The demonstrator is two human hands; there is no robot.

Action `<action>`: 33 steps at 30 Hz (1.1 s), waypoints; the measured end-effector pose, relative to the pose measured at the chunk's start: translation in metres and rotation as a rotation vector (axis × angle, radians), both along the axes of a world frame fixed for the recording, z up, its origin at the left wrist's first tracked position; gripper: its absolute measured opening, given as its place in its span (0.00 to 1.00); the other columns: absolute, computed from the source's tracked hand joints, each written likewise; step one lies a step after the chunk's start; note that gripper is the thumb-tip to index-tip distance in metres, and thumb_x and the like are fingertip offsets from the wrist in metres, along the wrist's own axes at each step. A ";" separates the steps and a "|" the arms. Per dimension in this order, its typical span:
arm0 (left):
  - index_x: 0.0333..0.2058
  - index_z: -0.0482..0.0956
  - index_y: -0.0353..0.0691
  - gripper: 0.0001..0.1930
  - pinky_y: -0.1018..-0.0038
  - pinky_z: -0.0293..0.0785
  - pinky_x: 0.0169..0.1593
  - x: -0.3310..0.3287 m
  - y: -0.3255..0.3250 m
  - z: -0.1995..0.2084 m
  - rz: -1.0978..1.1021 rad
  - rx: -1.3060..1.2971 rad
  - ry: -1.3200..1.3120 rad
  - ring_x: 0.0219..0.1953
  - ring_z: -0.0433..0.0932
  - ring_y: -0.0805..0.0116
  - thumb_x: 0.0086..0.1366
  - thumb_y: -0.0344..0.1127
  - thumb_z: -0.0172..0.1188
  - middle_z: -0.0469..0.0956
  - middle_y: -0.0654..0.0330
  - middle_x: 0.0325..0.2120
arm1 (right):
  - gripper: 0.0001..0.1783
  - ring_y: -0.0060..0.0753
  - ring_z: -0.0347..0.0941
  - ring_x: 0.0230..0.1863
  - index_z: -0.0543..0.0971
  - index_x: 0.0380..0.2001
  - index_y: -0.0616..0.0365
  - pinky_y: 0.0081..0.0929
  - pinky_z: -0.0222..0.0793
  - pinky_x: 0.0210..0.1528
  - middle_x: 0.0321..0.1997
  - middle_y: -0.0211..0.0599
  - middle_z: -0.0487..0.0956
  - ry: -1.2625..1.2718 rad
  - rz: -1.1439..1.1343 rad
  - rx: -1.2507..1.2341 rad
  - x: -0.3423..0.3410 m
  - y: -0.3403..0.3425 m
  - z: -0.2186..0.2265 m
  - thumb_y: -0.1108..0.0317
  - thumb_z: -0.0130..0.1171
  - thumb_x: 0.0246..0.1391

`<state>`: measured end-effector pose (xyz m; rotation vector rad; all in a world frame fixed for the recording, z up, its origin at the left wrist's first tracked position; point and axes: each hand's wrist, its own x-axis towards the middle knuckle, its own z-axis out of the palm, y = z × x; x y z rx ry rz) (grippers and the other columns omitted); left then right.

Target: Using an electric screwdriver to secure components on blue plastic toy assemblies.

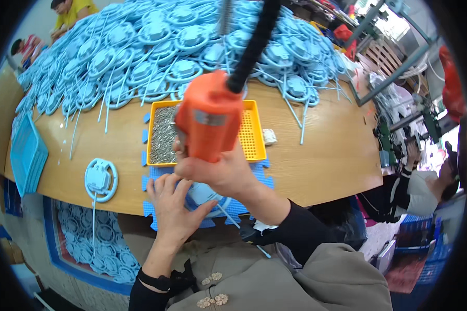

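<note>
Mid-part, I'd judge: right hand [220, 173] clamped on orange driver [211, 122], my left hand [175, 207] spread over one blue ring [202, 193]. Pile [155, 39] ahead: can't tell if done or pending.

Black sleeves [294, 228], grey-brown garment [275, 280], beige flower-shaped fasteners [213, 300].

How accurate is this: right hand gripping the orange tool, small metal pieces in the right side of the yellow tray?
Nearly: the head view shows the small metal pieces in the left side of the yellow tray, not its right. The right hand does grip the orange tool.
</note>
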<state>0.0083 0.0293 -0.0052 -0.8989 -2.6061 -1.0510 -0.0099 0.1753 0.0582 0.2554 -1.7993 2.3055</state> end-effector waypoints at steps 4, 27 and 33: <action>0.40 0.76 0.42 0.30 0.55 0.54 0.55 -0.004 -0.015 0.009 -0.044 -0.066 0.062 0.47 0.66 0.56 0.37 0.45 0.75 0.71 0.58 0.40 | 0.17 0.14 0.72 0.32 0.77 0.37 0.59 0.19 0.70 0.35 0.33 0.24 0.77 0.057 0.094 -0.154 0.005 0.012 0.015 0.69 0.72 0.44; 0.49 0.73 0.41 0.33 0.54 0.49 0.66 0.001 -0.289 -0.002 0.242 -0.314 -0.183 0.67 0.51 0.43 0.38 0.32 0.67 0.61 0.49 0.61 | 0.34 0.20 0.72 0.46 0.70 0.53 0.59 0.22 0.68 0.51 0.44 0.30 0.77 0.082 -0.055 0.122 0.016 0.056 0.007 0.66 0.73 0.44; 0.54 0.71 0.42 0.37 0.54 0.49 0.66 0.031 -0.335 -0.044 0.500 -0.496 -0.313 0.66 0.51 0.43 0.39 0.32 0.69 0.60 0.49 0.61 | 0.43 0.26 0.70 0.54 0.63 0.60 0.63 0.27 0.64 0.58 0.51 0.37 0.74 0.024 -0.034 0.147 0.019 0.058 0.000 0.64 0.73 0.43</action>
